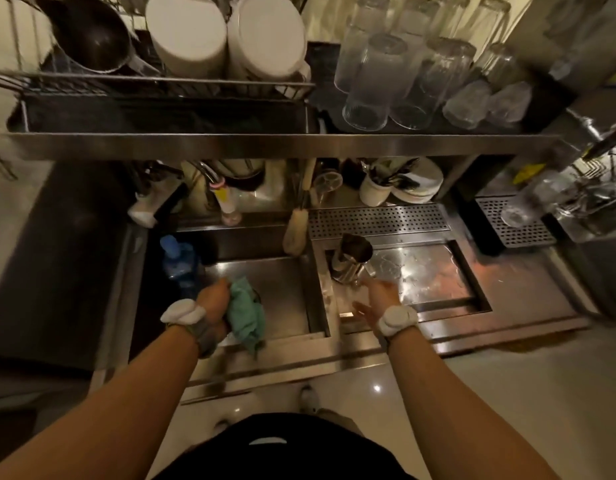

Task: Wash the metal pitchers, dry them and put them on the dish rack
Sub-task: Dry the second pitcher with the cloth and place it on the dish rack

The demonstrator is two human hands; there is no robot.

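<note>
Stainless pitcher (351, 259), one: stands upright on the wet recessed drainboard (427, 275) just right of the sink (282, 282), at the drainboard's near-left corner. The mouth is open to the ceiling and the long axis is vertical. A handle may show low on the side facing the person, but it is too blurred to be sure.

Entry, right hand (377, 299): unclenched, fingers straight and spread, grasping nothing. It lies just beside the pitcher's foot, on the near side; whether a fingertip touches the metal cannot be told. The pitcher lies ahead of this hand and slightly to its left.

Entry, left hand (213, 301): clenched round a teal cloth (246, 313), which hangs bunched over the front of the sink. It is well apart from the pitcher, with the sink's right wall between them.

Judgement: the right hand is much the nearer and looks the one to take the pitcher. A short reach forward, wrapping the upright body from the near side, should be enough.

Entry, dish rack (154, 86): on the shelf above, up and to the left of both hands. It holds a second pitcher (92, 36), tilted, beside white plates (188, 29). From the drainboard the pitcher would have to go up and leftward.

Also present: upturned glasses (386, 74) on the shelf's right and a blue bottle (176, 261) at the sink's left.
</note>
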